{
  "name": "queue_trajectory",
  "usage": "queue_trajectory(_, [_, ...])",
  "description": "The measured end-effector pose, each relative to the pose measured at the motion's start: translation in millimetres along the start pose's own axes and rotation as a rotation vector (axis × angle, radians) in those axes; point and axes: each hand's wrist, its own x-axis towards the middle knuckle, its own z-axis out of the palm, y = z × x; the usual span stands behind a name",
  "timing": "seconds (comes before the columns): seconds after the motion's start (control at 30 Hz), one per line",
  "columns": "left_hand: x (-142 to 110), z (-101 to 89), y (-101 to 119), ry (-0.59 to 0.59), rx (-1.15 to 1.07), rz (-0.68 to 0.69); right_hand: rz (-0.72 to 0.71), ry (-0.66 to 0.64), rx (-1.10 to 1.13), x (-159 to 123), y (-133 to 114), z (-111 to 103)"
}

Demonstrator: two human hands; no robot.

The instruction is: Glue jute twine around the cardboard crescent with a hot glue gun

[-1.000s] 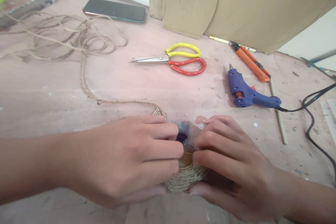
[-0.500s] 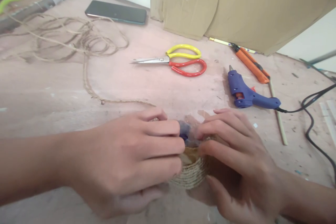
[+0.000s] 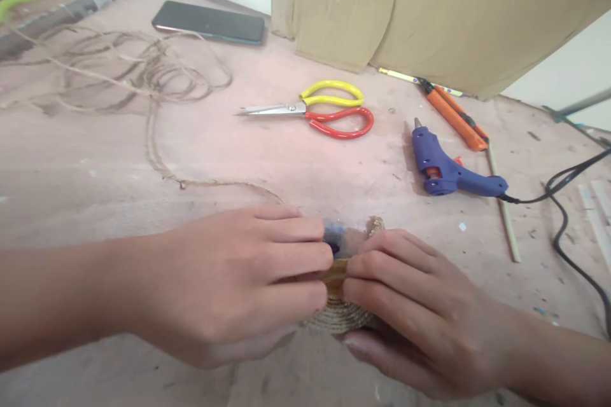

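Between my hands is a small round piece wrapped in coiled twine, with a clear plastic part and a brownish inner surface showing at its opening. My left hand is closed over its left side, fingers curled over the rim. On the right side, my right hand grips it with the fingertips over the rim and the thumb low on the outer wall. A strand of twine runs from a loose tangle to behind my left fingers. Much of the wrapped piece is hidden by my hands.
Scissors with yellow and red handles lie ahead. At right are a blue glue gun with a black cord, an orange cutter, a thin stick and a pencil. A phone and cardboard stand farther back.
My right hand has moved slightly left and down, closing its fingers and thumb onto the twine-wrapped piece. More of the far twine rim shows. My left hand stays nearly in place.
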Motion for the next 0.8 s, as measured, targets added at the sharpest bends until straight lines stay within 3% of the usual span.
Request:
queue_trajectory(0.23, [4, -0.4, -2, -0.003, -0.013, 0.004, 0.031, -0.081, 0.106, 1, 2, 3])
queue_trajectory(0.6, [5, 8.7, 9, 0.028, 0.026, 0.012, 0.019, -0.041, 0.156, 1, 1, 2])
queue_trajectory(0.8, [4, 9.9, 7, 0.06, -0.005, -0.067, 0.036, -0.083, 0.138, 0, 2, 1])
